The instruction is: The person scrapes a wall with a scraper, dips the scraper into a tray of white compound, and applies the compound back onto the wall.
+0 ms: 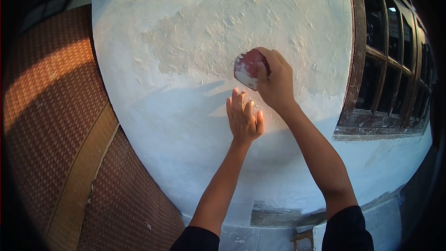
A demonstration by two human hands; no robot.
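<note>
Right hand (277, 81) fingers clamp red sanding block (247, 68) on white wall (186, 125) left of window (385, 65); left hand (244, 120) flat, fingers spread just below block—keep block flush, even pressure.

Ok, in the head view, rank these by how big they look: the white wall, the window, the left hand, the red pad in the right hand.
1. white wall
2. window
3. left hand
4. red pad, partly hidden by the right hand, so its full size is unsure
</note>
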